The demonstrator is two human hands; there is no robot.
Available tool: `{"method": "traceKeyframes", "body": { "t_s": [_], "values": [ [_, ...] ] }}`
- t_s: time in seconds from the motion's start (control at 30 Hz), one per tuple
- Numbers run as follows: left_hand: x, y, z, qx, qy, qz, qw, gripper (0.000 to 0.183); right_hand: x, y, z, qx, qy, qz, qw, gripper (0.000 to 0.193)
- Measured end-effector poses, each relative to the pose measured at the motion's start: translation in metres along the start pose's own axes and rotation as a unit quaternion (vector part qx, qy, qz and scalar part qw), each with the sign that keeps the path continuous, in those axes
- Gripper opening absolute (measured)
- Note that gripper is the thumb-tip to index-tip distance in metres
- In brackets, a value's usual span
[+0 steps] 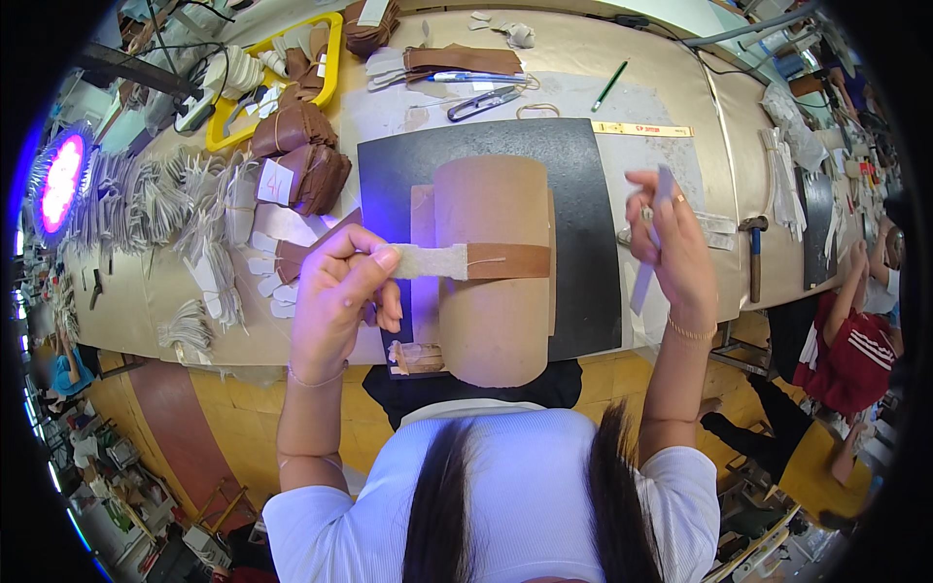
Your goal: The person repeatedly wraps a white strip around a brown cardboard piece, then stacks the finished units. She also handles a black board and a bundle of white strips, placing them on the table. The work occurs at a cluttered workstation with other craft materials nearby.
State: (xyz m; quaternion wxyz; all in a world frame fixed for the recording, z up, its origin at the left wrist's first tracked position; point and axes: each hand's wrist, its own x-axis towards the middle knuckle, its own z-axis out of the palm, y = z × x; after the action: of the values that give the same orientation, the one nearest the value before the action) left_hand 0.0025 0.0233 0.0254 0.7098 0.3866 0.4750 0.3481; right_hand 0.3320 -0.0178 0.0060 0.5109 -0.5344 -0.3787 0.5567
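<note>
A tan curved block [493, 330] stands on a black mat [588, 194] in front of me. Across its top lies a brown leather strip [510, 261], joined at its left to a pale, fuzzy strip [432, 261]. My left hand [335, 291] pinches the free end of that pale strip between thumb and fingers, left of the block. Right of the mat, my raised right hand [675, 243] is closed around a thin, flat grey metal strip [641, 290], apart from the block. A worn, light brown roll-like piece [418, 358] sits at the block's lower left.
Stacks of brown leather pieces [316, 180] and many pale strips [155, 199] cover the left. A yellow tray [333, 63] stands behind them. Thread snips [483, 103], a green pencil [610, 85] and a yellow ruler [641, 128] lie beyond the mat; a hammer [755, 257] lies right.
</note>
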Motion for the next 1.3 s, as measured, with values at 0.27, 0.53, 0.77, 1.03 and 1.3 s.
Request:
{"method": "traceKeyframes", "body": {
  "t_s": [0.27,0.53,0.77,1.03,1.3],
  "values": [
    [-0.002,-0.005,-0.005,-0.02,-0.001,-0.015,1.0,0.015,0.075,0.045,0.014,-0.352,0.062,-0.1,0.928,0.045],
    [0.002,-0.008,-0.003,-0.065,-0.004,0.008,0.998,0.017,0.16,0.033,0.062,-0.562,-0.064,-0.319,0.761,0.025],
    [0.008,-0.012,0.006,-0.092,0.02,0.021,0.995,0.016,0.212,0.046,0.088,-0.686,-0.154,-0.317,0.636,0.021],
    [0.012,-0.015,0.003,-0.225,-0.071,0.009,0.972,0.014,0.186,0.025,0.092,-0.643,-0.12,-0.3,0.695,0.019],
    [0.003,-0.016,0.005,-0.206,-0.101,0.089,0.969,0.021,0.123,-0.002,0.051,-0.167,-0.104,-0.162,0.967,0.024]
  ]
}}
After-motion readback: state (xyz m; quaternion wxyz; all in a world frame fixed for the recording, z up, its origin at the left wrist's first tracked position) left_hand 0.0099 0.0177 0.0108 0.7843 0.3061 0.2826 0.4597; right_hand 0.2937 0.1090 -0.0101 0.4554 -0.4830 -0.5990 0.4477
